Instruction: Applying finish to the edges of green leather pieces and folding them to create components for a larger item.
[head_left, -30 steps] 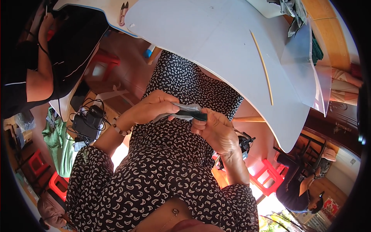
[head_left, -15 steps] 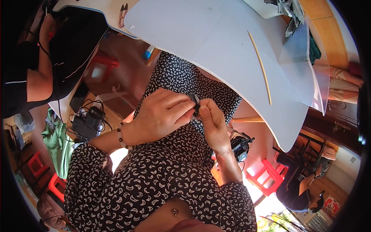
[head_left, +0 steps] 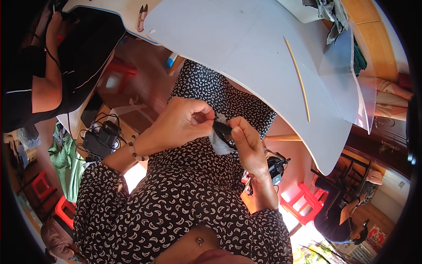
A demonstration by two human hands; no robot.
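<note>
Adapters (head_left: 97,141) lie in a tangle off to my left, and nearer in is my left hand (head_left: 173,125), fingertips at the upper-left end of the dark-and-grey cloth (head_left: 223,129), though I cannot tell whether they close on it. Between my hands, the cloth's dark strip slants down rightward, pale part drooping beneath, into my right hand (head_left: 251,147), thumb and forefinger pinching it. Farther right, the pale table (head_left: 237,48) curves past, bearing a thin stick (head_left: 300,80), clear of both hands.
</note>
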